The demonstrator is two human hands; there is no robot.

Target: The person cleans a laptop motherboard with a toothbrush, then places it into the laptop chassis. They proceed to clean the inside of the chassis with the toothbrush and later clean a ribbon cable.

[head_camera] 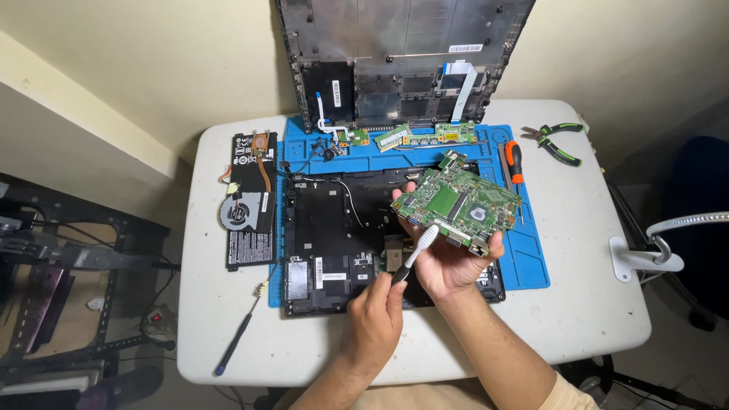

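Head view. Green motherboard (458, 200) held up over open laptop base (342, 243), gripped from beneath by right hand (454, 262), fingers curled on its lower edge. Left hand (373, 319) closed around dark toothbrush handle, white toothbrush (416, 254) head touching board's lower left edge. Orange screwdriver (514, 162) right of board, on blue mat (531, 258). Battery with fan (249, 199) left of base.

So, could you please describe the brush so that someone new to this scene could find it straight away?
Start at the blue mat on the white table, where an opened laptop base lies. Just above its front edge, the left hand holds a toothbrush against the green circuit board gripped by the right hand. Its white bristled head and black handle distinguish it from the screwdrivers.
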